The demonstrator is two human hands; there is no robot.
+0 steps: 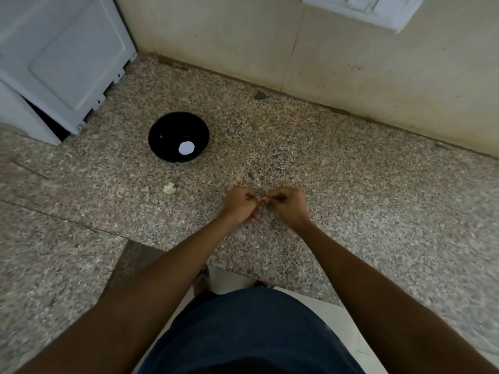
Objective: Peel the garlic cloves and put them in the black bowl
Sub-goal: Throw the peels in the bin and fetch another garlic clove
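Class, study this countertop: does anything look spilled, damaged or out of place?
Pale scraps lie loose on the counter left of the hands, likely garlic skin. A dark chip mars the counter near the wall. A white spot in the black bowl may be only glare.

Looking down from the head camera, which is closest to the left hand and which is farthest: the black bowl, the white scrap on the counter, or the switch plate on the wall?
From the left hand:
1. White scrap, on the counter just to its left.
2. Black bowl, farther back and left.
3. Switch plate, high on the wall at the far right.
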